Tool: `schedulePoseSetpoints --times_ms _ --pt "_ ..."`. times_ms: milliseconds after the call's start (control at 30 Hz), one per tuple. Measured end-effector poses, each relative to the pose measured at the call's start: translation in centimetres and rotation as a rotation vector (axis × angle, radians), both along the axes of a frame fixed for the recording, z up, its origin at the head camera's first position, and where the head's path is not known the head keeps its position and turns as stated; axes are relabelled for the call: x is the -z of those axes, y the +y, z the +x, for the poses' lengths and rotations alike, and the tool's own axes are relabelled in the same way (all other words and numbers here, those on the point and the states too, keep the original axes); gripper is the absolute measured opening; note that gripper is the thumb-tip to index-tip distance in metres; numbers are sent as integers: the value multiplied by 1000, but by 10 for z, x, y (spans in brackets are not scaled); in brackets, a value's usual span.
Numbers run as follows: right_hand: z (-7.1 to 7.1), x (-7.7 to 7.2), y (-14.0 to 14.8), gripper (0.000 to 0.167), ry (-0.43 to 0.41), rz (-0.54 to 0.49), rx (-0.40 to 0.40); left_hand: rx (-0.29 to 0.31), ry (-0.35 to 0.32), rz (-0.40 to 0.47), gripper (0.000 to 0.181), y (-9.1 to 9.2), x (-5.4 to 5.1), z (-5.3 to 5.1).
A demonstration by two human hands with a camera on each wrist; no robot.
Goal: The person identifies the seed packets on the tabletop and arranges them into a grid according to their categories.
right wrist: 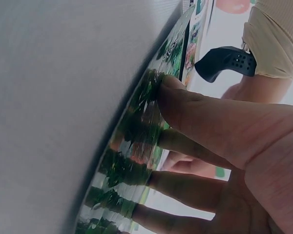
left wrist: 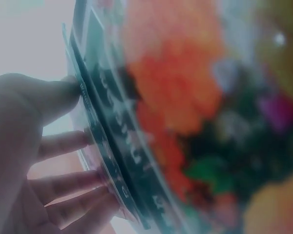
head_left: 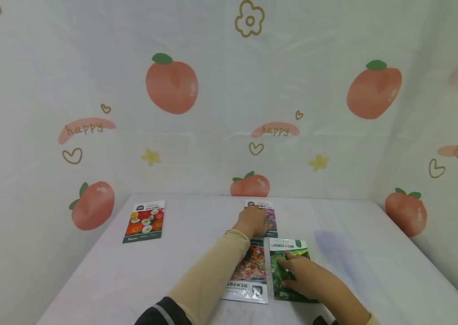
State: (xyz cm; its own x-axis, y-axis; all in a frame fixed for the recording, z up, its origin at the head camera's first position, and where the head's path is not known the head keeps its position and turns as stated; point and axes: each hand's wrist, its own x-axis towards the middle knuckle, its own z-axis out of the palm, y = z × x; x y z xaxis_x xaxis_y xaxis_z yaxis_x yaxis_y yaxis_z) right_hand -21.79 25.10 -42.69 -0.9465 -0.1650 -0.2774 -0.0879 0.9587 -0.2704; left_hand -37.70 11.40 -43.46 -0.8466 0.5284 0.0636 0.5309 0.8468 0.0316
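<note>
A packet with purple flowers [head_left: 270, 218], which looks like a seed packet, lies at the far middle of the table. My left hand [head_left: 251, 222] rests on it, thumb and fingers touching its surface in the left wrist view. Nearer, a green packet [head_left: 290, 295] lies face up under my right hand [head_left: 304, 273]. The right wrist view has that hand's thumb and spread fingers [right wrist: 185, 192] touching the glossy packet. Left of it, a packet with red and orange flowers [head_left: 249, 271] lies upside down, partly hidden by my left forearm.
Another flower packet [head_left: 146, 221], red, yellow and white, lies apart at the table's far left. The white table [head_left: 103, 275] has a bluish stain [head_left: 338, 253] on its right side. A white curtain [head_left: 221, 90] printed with fruit stands behind the table and along its sides.
</note>
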Motion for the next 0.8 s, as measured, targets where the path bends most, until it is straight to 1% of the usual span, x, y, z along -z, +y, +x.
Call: schedulePoseSetpoints --times_ms 100,267,333,400,533,600,800 --pt "0 0 -1 61 -7 1 2 21 -9 4 51 0 0 0" --pt "-1 0 -1 62 -18 2 14 54 -64 45 24 -4 -3 -4" --pt "-1 0 -1 62 -20 3 16 69 -85 60 17 -6 -5 -6" --pt "-1 0 -1 62 -19 2 13 86 -97 62 17 -8 -6 -8" --pt "-2 0 0 62 -19 -6 4 115 -108 46 28 -12 -8 -10" --pt "-2 0 0 62 -21 -9 5 125 -110 42 30 -14 -7 -11" --pt "-2 0 0 62 -29 -11 8 145 -111 52 27 -15 -6 -11"
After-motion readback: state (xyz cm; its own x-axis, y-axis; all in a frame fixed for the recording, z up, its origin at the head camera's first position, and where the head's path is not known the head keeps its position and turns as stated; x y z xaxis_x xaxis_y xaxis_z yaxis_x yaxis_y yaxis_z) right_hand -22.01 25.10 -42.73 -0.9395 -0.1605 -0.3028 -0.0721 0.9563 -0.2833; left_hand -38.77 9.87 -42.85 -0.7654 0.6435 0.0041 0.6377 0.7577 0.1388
